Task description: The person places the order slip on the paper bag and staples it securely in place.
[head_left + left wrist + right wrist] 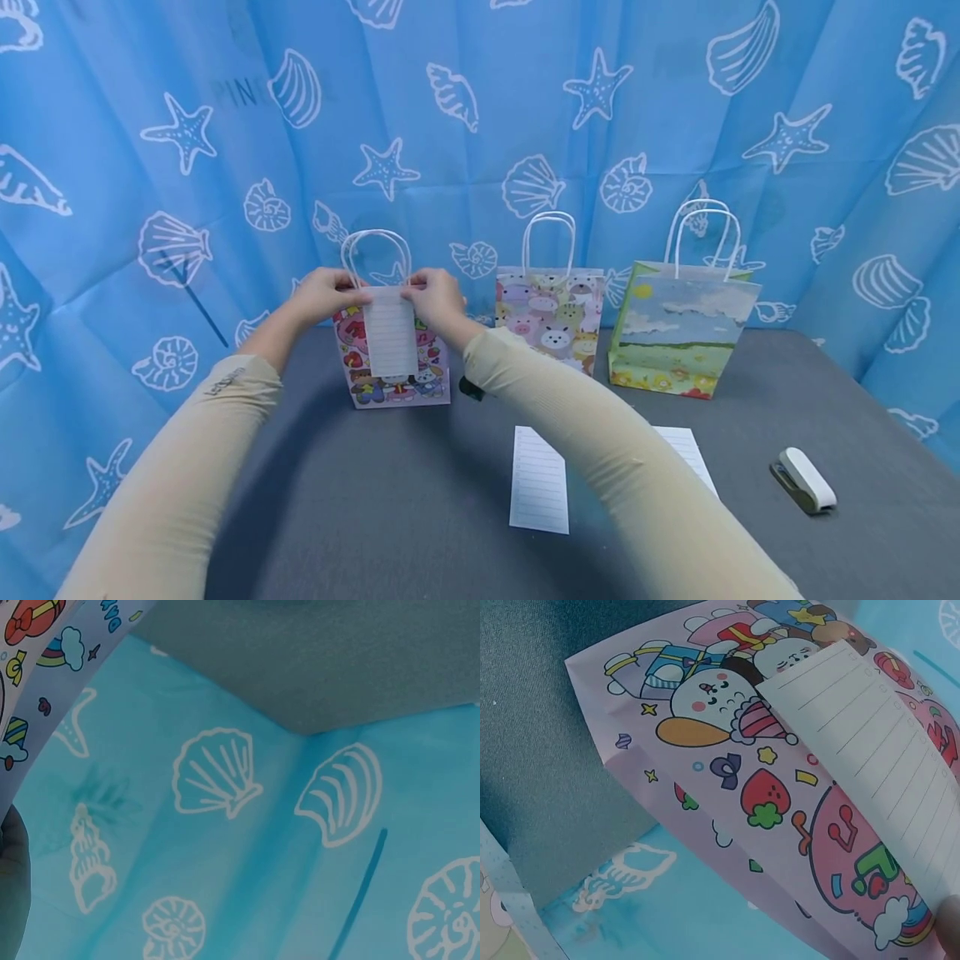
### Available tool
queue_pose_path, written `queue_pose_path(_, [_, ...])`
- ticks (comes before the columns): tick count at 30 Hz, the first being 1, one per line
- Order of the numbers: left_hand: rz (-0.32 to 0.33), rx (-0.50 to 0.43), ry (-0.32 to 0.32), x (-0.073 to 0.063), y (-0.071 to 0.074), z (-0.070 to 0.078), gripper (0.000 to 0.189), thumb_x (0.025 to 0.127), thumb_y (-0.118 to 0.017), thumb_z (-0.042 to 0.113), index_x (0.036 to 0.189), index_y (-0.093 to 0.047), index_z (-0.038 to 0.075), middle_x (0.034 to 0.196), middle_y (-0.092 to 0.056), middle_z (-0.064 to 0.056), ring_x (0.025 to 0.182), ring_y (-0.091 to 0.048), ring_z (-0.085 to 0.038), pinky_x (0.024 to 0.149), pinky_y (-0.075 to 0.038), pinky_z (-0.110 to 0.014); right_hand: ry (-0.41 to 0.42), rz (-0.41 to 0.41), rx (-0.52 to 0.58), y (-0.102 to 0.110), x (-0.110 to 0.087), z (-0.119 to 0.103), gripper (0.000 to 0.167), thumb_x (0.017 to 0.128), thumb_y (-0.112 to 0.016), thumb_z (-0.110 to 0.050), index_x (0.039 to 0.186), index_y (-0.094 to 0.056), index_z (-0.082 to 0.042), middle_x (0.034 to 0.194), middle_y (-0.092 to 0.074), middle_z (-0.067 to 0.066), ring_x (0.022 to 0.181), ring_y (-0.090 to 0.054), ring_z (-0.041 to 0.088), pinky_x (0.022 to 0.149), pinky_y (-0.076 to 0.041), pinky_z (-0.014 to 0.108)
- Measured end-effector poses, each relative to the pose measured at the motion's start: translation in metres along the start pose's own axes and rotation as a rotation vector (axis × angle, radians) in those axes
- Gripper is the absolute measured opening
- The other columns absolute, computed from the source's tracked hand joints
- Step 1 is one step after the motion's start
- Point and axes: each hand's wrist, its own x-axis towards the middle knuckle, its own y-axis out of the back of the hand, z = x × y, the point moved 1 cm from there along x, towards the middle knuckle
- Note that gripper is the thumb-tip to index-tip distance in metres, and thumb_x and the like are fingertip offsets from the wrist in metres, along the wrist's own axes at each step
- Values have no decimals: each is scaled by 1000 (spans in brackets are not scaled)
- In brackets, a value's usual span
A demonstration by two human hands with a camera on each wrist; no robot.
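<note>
A pink cartoon-print paper gift bag (436,393) stands upright at the left of the table, its white handles up. Against its front hangs a lined paper slip (392,337). My left hand (326,293) pinches the slip's top left corner at the bag's rim, thumb in front. At the top right corner, my right hand (438,302) pinches the slip the same way. The right wrist view shows the lined slip (855,712) lying over the printed front, with a fingertip at the lower right edge. Only the bag's side (56,682) shows in the left wrist view.
An animal-print gift bag (555,321) and a meadow-print gift bag (671,333) stand at the back, to the right. Two more lined slips, one on the left (539,492) and one on the right (686,446), lie nearer. A white stapler (804,481) sits far right. A blue curtain (465,150) hangs behind.
</note>
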Motion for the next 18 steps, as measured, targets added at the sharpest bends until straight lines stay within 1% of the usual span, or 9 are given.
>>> queue_pose_path(4, [0,11,-3,0,1,0,39,95,-66,23,119,-63,-7,110,-64,-24,98,-58,-32,85,-46,-43,4,-3,-6,0,1,-1,21,93,-67,-22,110,-70,-9,104,-71,4,97,-63,21,105,-28,51])
queue_pose_path(10, [8,32,9,0,1,2,37,95,-65,24,117,-64,-6,107,-64,-22,92,-57,-29,79,-45,-41,3,4,-6,1,1,-1,22,93,-67,-22,111,-70,-9,106,-71,5,97,-63,21,104,-29,50])
queue_pose_path(14, [11,40,29,0,1,3,37,95,-64,25,117,-64,-5,106,-64,-20,90,-56,-28,78,-45,-39,-4,7,-1,1,0,-1,22,93,-67,-22,111,-70,-9,105,-71,5,97,-63,21,103,-30,50])
queue_pose_path(18, [10,40,33,0,0,4,37,96,-64,25,117,-64,-5,105,-64,-20,89,-56,-27,77,-46,-39,-7,12,0,0,0,-1,22,94,-67,-22,111,-70,-9,105,-70,5,98,-63,21,104,-30,50])
